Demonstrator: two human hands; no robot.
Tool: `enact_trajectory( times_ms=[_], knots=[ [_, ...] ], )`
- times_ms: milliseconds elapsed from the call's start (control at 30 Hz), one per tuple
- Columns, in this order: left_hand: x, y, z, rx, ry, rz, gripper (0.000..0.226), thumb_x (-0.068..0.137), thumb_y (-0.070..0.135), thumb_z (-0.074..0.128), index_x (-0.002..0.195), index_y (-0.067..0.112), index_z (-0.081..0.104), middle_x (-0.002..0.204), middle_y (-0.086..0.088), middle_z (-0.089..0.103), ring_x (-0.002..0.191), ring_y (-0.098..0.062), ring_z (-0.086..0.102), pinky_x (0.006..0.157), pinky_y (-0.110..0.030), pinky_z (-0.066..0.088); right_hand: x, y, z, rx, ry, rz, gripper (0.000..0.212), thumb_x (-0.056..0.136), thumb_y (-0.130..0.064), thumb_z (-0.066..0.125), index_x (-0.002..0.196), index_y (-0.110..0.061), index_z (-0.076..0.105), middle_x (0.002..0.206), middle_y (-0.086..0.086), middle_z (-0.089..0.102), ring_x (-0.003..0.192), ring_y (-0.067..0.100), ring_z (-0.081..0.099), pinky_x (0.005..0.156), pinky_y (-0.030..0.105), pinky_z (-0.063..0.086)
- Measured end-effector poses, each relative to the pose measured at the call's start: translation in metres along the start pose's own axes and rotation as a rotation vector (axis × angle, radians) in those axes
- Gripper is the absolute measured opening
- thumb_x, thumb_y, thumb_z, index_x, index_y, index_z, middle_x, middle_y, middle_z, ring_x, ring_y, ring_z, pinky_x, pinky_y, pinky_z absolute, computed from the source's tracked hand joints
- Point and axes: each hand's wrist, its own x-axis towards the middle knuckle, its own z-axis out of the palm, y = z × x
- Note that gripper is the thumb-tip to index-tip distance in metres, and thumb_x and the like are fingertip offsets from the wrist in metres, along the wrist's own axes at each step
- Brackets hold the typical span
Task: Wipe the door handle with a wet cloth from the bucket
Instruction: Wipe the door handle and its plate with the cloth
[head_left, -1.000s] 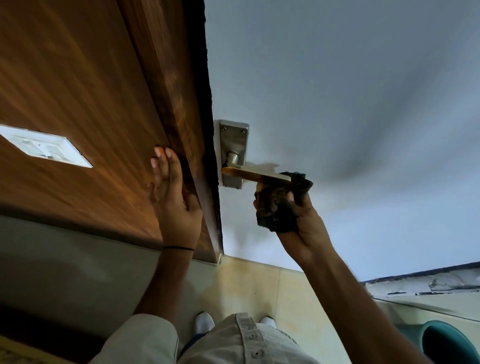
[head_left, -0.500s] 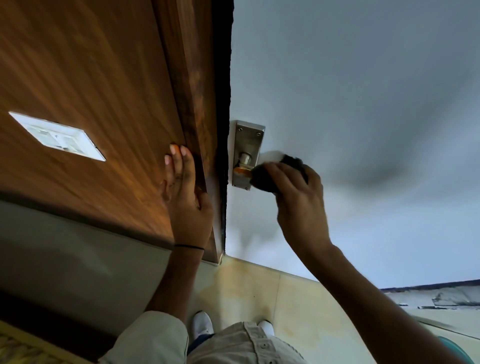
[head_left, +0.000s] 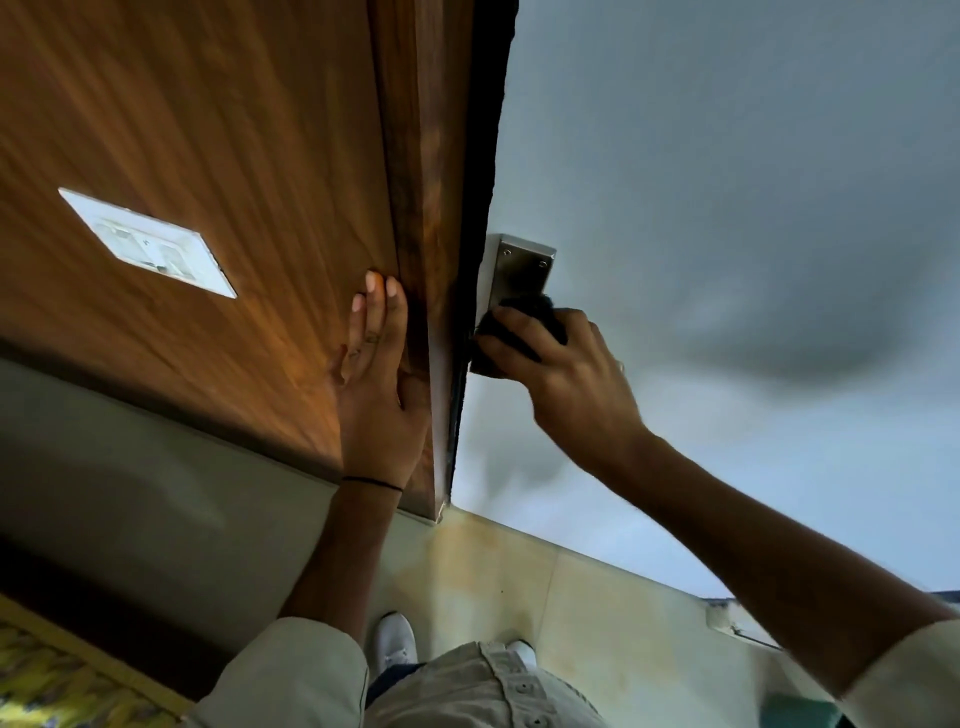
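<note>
The metal door handle plate (head_left: 521, 270) is fixed to the pale door (head_left: 727, 208), close to its left edge. My right hand (head_left: 561, 369) is closed around a dark wet cloth (head_left: 524, 319) and presses it onto the lower part of the plate, hiding the lever. My left hand (head_left: 376, 384) lies flat with fingers together against the brown wooden frame (head_left: 410, 156), just left of the handle. The bucket (head_left: 800, 709) shows only as a teal rim at the bottom right.
A white switch plate (head_left: 148, 241) sits on the wood panel at the left. Below are a beige tiled floor (head_left: 519, 582), my white shoes (head_left: 397, 642) and a patterned mat (head_left: 52, 686) at the lower left corner.
My right hand slid the cloth leftward along the lever, from its outer end onto the base plate. The left hand stayed on the frame. The view shifted, pushing the bucket nearly out of sight.
</note>
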Motion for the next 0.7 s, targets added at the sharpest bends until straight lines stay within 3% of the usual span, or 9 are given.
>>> enact_trajectory(
  times_ms=[167,300,467,567,700],
  knots=[
    [-0.001,0.004,0.002,-0.027,-0.012,-0.026,0.065,0.091,0.008,0.034,0.154,0.012,0.022,0.163,-0.007,0.019,0.152,-0.022,0.015,0.118,-0.048,0.03,0.004,0.009,0.001,-0.012,0.026,-0.062,0.052,0.087,0.008,0.059,0.13,-0.02,0.064,0.137,0.007,0.061,0.092,0.038,0.054,0.079,0.044,0.051],
    [-0.001,0.007,0.002,-0.056,-0.009,-0.04,0.063,0.092,0.011,0.033,0.154,0.012,0.024,0.163,-0.007,0.021,0.152,-0.023,0.016,0.119,-0.046,0.029,0.026,-0.015,0.006,-0.044,-0.024,-0.076,0.046,0.092,-0.006,0.041,0.127,-0.022,0.066,0.128,0.004,0.063,0.099,0.032,0.041,0.081,0.042,0.045],
    [-0.001,0.006,-0.003,-0.084,-0.018,-0.031,0.06,0.093,0.01,0.033,0.153,0.01,0.027,0.163,-0.006,0.022,0.152,-0.023,0.018,0.12,-0.045,0.029,0.008,0.002,0.005,0.028,0.011,-0.094,0.06,0.081,0.008,0.063,0.131,-0.025,0.064,0.141,0.001,0.058,0.105,0.035,0.048,0.085,0.044,0.048],
    [-0.001,0.005,-0.007,-0.115,-0.047,-0.005,0.061,0.092,0.01,0.032,0.153,0.008,0.028,0.162,-0.003,0.019,0.152,-0.024,0.018,0.119,-0.049,0.03,-0.009,0.019,0.003,0.042,0.043,-0.09,0.064,0.08,0.014,0.062,0.132,-0.025,0.064,0.147,0.001,0.054,0.102,0.033,0.044,0.084,0.043,0.049],
    [0.001,0.006,-0.008,-0.102,-0.05,0.003,0.064,0.091,0.004,0.037,0.154,0.008,0.027,0.162,0.002,0.015,0.152,-0.024,0.016,0.117,-0.049,0.032,0.009,0.009,0.01,0.051,0.039,-0.113,0.057,0.085,0.007,0.064,0.132,-0.024,0.063,0.143,0.003,0.057,0.1,0.035,0.05,0.082,0.044,0.051]
  ],
)
